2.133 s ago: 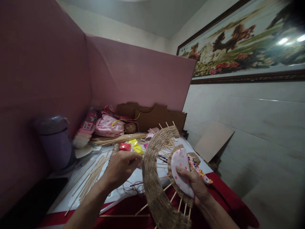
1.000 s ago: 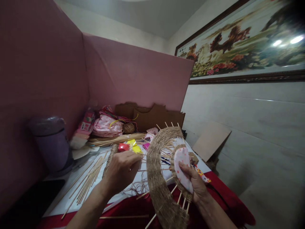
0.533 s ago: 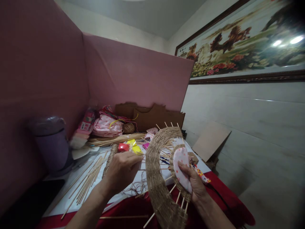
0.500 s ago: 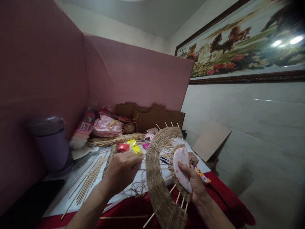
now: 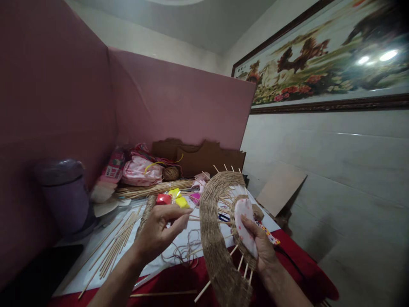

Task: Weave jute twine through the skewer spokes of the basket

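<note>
My right hand (image 5: 260, 245) grips a half-round woven piece, its thumb pressed on the white fabric centre (image 5: 245, 226) with pink spots. Wooden sticks radiate from that centre through a wide curved band of woven brown twine (image 5: 212, 238), and their tips poke out past its edge. My left hand (image 5: 164, 228) is just left of the band, thumb and forefinger brought together at its edge. A thin strand of twine seems pinched there, mostly hidden by the fingers. Loose twine (image 5: 182, 253) lies in loops on the white sheet below.
Loose sticks (image 5: 119, 245) and a twine-wrapped roll (image 5: 147, 213) lie left on the table. Behind are red (image 5: 163, 199) and yellow packets (image 5: 182, 202), a twine ball (image 5: 171, 173) and torn cardboard (image 5: 211, 160). A purple bin (image 5: 65, 200) stands far left.
My left hand has turned, its thumb and forefinger now showing more plainly than the earlier closed fist. The woven piece and my right hand have shifted slightly right in view.
</note>
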Demonstrator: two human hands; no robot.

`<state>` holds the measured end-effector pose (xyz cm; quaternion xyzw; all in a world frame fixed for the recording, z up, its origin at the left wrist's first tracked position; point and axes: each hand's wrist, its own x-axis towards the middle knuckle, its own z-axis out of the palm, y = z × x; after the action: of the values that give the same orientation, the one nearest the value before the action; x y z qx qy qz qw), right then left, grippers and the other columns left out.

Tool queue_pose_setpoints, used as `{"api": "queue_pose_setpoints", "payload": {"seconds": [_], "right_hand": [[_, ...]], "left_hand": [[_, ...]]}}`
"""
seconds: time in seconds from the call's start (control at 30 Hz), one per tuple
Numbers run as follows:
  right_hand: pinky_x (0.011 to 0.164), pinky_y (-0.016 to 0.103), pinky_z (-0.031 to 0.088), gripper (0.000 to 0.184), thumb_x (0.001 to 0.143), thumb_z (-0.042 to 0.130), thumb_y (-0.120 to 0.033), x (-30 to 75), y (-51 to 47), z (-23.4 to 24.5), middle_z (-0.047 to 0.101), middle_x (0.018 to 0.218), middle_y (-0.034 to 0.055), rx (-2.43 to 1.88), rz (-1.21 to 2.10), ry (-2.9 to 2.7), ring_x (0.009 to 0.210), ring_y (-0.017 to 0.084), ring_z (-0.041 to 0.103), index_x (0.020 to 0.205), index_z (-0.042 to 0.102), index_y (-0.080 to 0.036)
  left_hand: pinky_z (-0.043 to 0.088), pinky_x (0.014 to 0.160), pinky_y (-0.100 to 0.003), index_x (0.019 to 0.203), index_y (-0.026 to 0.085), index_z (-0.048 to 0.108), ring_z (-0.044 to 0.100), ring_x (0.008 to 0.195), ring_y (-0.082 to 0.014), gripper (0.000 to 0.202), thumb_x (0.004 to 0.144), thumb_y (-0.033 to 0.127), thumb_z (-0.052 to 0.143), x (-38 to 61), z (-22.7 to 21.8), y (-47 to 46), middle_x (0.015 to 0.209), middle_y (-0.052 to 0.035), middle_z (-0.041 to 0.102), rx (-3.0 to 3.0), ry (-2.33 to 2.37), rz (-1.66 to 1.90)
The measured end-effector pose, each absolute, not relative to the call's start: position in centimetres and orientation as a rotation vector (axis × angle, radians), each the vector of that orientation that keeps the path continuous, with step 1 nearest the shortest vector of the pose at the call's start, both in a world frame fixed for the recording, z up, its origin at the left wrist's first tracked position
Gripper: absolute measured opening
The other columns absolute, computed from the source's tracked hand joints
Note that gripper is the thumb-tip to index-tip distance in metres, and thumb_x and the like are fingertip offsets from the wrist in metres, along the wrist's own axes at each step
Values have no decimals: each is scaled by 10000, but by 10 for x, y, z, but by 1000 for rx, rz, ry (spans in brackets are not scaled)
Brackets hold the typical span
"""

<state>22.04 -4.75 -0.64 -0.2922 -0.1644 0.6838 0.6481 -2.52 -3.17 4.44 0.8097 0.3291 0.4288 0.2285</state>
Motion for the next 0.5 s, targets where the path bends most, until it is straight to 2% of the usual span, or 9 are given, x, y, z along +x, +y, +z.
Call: {"api": "queue_pose_setpoints", "payload": {"seconds": [0.13,0.23,0.33,0.5], "right_hand": [[320,201,475,92,619,697,-84,216,-49,-2,669,533,52,-731,1516,-232,340,137,565,687,641,-108],[323,214,485,117,598,711,-93,214,-49,-2,662,523,45,-733,1499,-219,334,139,559,686,638,-117],[331,212,489,147,590,719,-115,212,-49,-5,650,507,33,-712,1490,-215,329,131,549,712,638,-117],[365,189,500,188,591,720,-121,208,-47,-11,672,560,33,-684,1480,-187,395,130,593,755,629,-117]], "left_hand": [[428,590,-235,891,163,728,580,668,-137,241,827,314,551,-26,40,-28,756,-54,699,2149,925,1165],[474,655,-268,929,155,728,623,746,-172,258,774,330,618,-24,35,-25,846,-89,720,1975,914,1189],[499,658,-284,882,138,738,645,757,-193,274,700,336,687,-23,32,-23,846,-112,728,1727,886,1200],[499,624,-276,803,145,752,639,675,-169,240,631,311,732,-20,32,-19,785,-103,733,1514,832,1184]]}}
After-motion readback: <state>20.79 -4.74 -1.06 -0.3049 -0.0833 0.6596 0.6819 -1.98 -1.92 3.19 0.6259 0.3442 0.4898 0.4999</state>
